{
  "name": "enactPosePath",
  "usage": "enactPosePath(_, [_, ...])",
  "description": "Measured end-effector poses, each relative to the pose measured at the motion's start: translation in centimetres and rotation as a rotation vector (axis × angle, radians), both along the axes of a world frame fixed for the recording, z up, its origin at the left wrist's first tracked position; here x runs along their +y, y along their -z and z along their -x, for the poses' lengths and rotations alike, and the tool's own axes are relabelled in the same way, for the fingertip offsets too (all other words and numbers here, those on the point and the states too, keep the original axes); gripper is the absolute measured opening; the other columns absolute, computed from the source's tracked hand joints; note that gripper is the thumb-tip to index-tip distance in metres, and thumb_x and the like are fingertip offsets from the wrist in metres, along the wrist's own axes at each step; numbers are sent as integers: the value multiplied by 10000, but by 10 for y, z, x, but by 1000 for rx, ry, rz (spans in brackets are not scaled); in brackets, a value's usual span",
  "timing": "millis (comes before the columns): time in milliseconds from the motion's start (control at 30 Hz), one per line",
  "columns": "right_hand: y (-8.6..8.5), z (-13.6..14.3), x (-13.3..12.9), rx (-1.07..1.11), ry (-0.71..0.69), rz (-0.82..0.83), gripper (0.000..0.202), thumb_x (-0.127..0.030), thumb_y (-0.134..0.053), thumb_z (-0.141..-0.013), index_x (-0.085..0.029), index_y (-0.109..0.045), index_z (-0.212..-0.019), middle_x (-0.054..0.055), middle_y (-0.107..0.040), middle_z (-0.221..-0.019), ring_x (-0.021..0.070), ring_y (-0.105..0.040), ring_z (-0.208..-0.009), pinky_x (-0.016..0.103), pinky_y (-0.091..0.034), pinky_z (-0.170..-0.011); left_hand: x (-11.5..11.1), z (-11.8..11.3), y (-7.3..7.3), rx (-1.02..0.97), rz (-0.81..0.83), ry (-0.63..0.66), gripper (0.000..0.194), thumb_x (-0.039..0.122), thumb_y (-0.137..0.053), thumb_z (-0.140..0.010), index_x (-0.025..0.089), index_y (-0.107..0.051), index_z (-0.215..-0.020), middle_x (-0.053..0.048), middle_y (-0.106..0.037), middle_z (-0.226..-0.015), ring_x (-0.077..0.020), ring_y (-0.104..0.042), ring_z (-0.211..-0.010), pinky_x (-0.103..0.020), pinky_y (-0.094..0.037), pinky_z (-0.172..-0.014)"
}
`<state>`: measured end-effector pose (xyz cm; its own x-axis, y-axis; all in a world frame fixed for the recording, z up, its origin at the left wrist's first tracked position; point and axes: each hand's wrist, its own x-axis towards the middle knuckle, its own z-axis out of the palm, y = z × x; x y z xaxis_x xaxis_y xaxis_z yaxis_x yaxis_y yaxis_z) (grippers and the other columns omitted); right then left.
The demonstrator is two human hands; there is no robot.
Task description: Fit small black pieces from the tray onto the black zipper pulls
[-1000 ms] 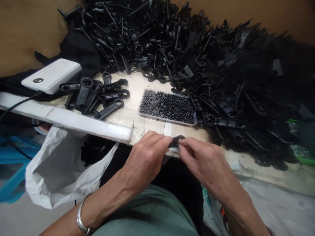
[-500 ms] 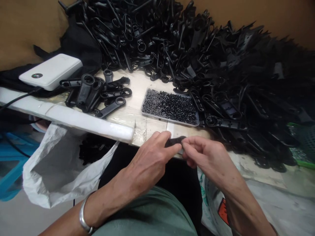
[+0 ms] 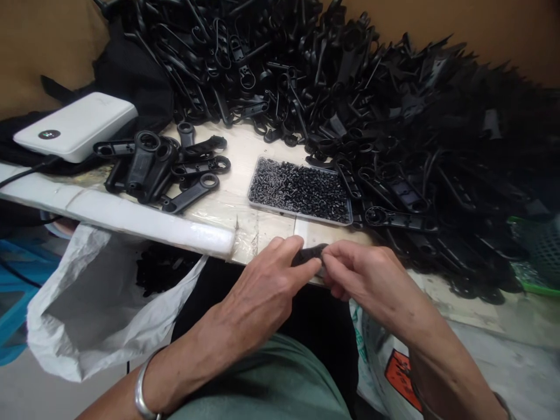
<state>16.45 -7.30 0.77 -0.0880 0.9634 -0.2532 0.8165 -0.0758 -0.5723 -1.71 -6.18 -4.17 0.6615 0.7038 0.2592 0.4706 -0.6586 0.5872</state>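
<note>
At the table's front edge, my left hand (image 3: pixel 273 280) grips a black plastic arm-shaped part (image 3: pixel 310 252) between thumb and fingers. My right hand (image 3: pixel 361 265) is closed in a pinch at the right end of that part; whatever is between its fingertips is too small or hidden to make out. Just beyond my hands lies a clear shallow tray (image 3: pixel 301 220) filled with tiny black and shiny pieces. Several similar black arm-shaped parts (image 3: pixel 192 193) with ring ends lie loosely to the left of the tray.
A large heap of black plastic parts (image 3: pixel 280 70) covers the back and right of the table. A white power bank (image 3: pixel 83 125) with a cable sits at the left. Below the edge hangs an opened white sack (image 3: pixel 100 315) with black parts inside. A green basket (image 3: pixel 540 245) stands far right.
The view has shifted slightly, so the table things appear a little further left. Both hands keep nearly the same grip and position at the black part.
</note>
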Motion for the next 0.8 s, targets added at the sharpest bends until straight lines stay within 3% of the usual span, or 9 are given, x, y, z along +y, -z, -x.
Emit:
enactPosePath(200, [-10, 8, 3, -414, -234, -107, 230, -176, -451, -900, -198, -498, -676, -20, -553, -566, 121, -507, -515, 248, -298, -485, 2, 0, 4, -138, 27, -17, 309, -30, -381, -867, 159, -538, -1055, -81, -540, -1081, -186, -505, -997, -324, -475, -858])
enactPosePath(300, [-15, 22, 2, -605, -313, -167, 178, -41, -491, -797, -189, -517, -701, -13, -505, -536, 127, -445, -460, 274, -197, -451, 3, 1, 5, -206, 66, -64, 253, 1, -444, -870, 162, -489, -1060, -57, -557, -1050, -168, -515, -992, -291, -464, -862])
enactPosePath(433, [-23, 37, 5, -710, -326, -108, 252, 68, -470, -688, -175, -537, -688, -10, -473, -487, 126, -413, -410, 291, -154, -445, 4, 3, 3, -229, 96, -93, 268, -8, -460, -854, 184, -468, -1040, -29, -548, -1005, -151, -516, -954, -267, -453, -823])
enactPosePath(500, [-23, 33, 8, -643, -303, -88, 227, 38, -470, -724, -175, -542, -693, 0, -509, -519, 126, -435, -427, 282, -178, -443, 6, 4, 2, -210, 113, -53, 287, -3, -439, -867, 182, -473, -1084, -37, -536, -1021, -153, -509, -960, -274, -451, -834])
enactPosePath(600, [-15, 15, 10, -380, -216, -43, 224, -129, -468, -856, -189, -529, -649, 3, -562, -566, 126, -510, -492, 248, -274, -446, 9, 5, 0, -147, 125, 23, 345, -8, -390, -876, 187, -502, -1137, -44, -512, -1013, -153, -500, -914, -277, -461, -794])
enactPosePath(700, [-5, -3, 8, 0, -21, 83, 283, -253, -443, -908, -190, -562, -659, -7, -622, -601, 115, -594, -530, 218, -420, -495, 10, 4, -3, -44, 118, 32, 396, -26, -357, -855, 201, -552, -1114, -47, -497, -1003, -155, -495, -878, -277, -465, -744])
enactPosePath(800, [3, -12, -2, 290, 205, 93, 253, -343, -489, -906, -182, -610, -752, 3, -670, -679, 118, -638, -554, 220, -510, -525, 10, 3, -6, 46, 80, 24, 431, -24, -362, -833, 220, -568, -1122, -57, -491, -1046, -173, -500, -920, -301, -474, -768])
